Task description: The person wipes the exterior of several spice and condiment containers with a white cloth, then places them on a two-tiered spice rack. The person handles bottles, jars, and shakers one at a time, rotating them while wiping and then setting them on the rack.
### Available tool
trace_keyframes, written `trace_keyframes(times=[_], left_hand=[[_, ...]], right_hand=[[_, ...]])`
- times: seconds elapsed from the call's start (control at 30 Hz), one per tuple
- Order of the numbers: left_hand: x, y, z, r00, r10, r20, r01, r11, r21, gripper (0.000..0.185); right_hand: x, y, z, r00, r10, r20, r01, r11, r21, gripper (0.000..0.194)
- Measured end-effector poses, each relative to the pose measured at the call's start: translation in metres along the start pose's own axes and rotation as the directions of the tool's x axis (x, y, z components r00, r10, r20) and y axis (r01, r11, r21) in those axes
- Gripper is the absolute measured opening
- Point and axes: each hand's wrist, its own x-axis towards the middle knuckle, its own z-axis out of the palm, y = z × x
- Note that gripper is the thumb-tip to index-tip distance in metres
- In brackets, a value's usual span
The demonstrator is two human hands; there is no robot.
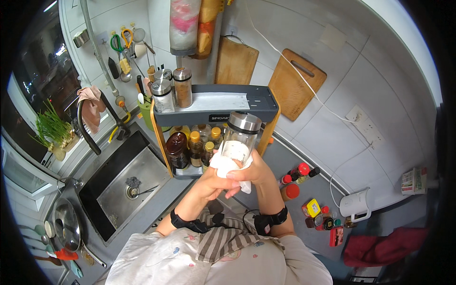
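Note:
Both hands hold a glass jar [241, 133] with a steel lid, tilted in front of the shelf, with a white tissue [224, 165] wrapped about its lower end. My left hand [217, 183] grips the jar's base and the tissue from the left. From the right, my right hand [251, 171] closes round the same end, its thumb over the tissue. Behind the jar stands a two-tier spice rack [217, 91] with white paper on its top tier. Matching glass jars [183, 89] stand at the top tier's left end. Bottles with yellow caps [196, 146] fill part of the lower tier.
A steel sink [124, 192] with a black faucet [87, 128] lies at left, near a lidded pan [67, 226]. On the right counter are red-capped jars [292, 191], several small containers and a white electric kettle [356, 205]. Wooden cutting boards [297, 85] hang on the tiled wall.

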Motion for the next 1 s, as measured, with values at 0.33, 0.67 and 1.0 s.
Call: trace_keyframes(times=[0.33,0.67,1.0], left_hand=[[0.009,0.022,-0.005,0.985,0.157,-0.066,-0.055,0.659,0.751,0.04],[0.01,-0.023,-0.032,0.786,-0.283,0.55,0.465,0.857,-0.222,0.053],[0.078,-0.039,0.001,0.015,0.258,0.966,0.699,0.688,-0.195,0.076]], right_hand=[[0.003,0.009,0.018,0.875,-0.315,-0.368,0.288,0.949,-0.128,0.049],[0.032,0.026,0.0,0.811,-0.528,0.252,0.179,0.635,0.752,0.074],[0.008,0.018,-0.002,0.91,0.019,0.415,-0.103,0.978,0.179,0.06]])
